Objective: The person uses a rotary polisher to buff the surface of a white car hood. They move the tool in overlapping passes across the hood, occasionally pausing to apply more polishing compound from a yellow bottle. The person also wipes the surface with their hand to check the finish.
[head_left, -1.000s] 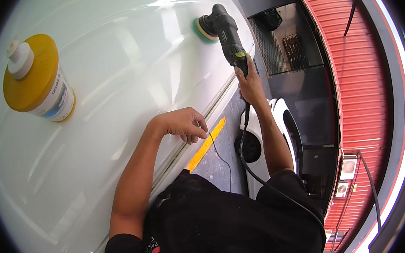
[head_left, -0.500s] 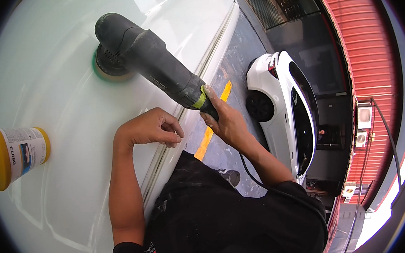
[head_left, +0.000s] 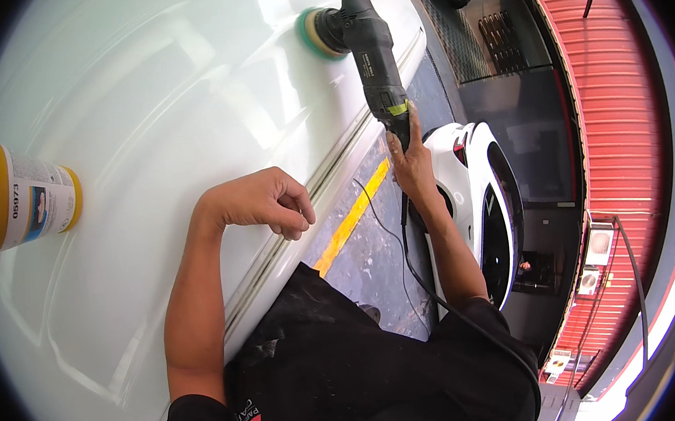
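Note:
My right hand is wrapped round the rear handle of a black power polisher. The polisher's round foam pad, green at its edge, rests against a glossy white car panel near its far right end. My left hand hovers at or lies on the panel's near edge, wrist bent and fingers curled in. Nothing shows between those fingers. At the far left a white bottle with yellow ends and a printed label stands on the panel.
Grooved trim runs along the panel's edge. The polisher's black cord passes by my right arm. Beyond the panel lie a grey floor with a yellow line, a parked white car and a red corrugated wall.
My right hand and the polisher have moved away from me and to the right, and the tool now points more straight ahead. My left hand stays near the panel's edge, still curled.

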Demonstrator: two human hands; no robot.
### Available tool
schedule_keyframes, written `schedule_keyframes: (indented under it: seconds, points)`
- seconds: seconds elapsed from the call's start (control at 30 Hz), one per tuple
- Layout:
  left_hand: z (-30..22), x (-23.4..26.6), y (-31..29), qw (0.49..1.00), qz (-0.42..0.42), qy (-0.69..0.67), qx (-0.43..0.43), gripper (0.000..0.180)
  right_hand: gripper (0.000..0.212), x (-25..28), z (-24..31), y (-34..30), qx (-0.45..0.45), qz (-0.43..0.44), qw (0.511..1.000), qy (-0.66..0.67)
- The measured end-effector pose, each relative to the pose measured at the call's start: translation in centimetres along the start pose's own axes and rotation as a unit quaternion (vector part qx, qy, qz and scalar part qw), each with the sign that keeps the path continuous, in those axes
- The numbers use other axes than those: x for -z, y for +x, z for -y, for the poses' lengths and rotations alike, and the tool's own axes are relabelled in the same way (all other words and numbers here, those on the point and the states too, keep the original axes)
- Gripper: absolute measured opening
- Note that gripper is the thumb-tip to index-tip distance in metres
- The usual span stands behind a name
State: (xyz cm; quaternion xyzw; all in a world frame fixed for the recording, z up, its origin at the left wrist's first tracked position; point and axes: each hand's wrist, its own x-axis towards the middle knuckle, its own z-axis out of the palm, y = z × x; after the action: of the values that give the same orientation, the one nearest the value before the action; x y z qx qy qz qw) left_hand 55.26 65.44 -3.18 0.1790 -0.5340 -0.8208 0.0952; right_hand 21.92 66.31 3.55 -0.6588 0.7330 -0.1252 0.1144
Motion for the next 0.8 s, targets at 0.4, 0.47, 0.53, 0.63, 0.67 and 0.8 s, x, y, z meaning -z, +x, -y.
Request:
schedule_keyframes:
  seconds: [0.4, 0.47, 0.53, 0.63, 0.67, 0.8]
  points:
    - [-0.2, 0.2, 0.4, 0.97, -0.214, -0.019, -0.11, 0.068, 0.078, -1.2, 0.0, -5.6, 0.021, 0.014, 0.997, 0.079]
    - [-0.1, 0.0, 0.6, 0.955, -0.264, -0.019, -0.132, 0.076, 0.085, -2.1, 1.4, -8.2, 0.05, 0.014, 0.992, 0.113]
    - [-0.4, -0.2, 0.8, 0.955, -0.266, 0.003, -0.13, 0.085, 0.09, -3.1, 2.9, -10.6, 0.064, 0.03, 0.985, 0.158]
    - [-0.9, -1.2, 1.1, 0.946, -0.286, -0.023, -0.152, 0.085, 0.093, -4.9, 5.2, -14.2, 0.049, 0.105, 0.963, 0.243]
    - [-1.1, -1.8, 1.0, 0.94, -0.29, -0.057, -0.168, 0.085, 0.093, -5.9, 6.1, -14.9, 0.111, 0.077, 0.955, 0.265]
    - [-1.2, -6.0, 2.1, 0.839, -0.492, -0.107, -0.206, 0.08, 0.094, -7.7, 8.3, -17.2, 0.152, 0.112, 0.934, 0.303]
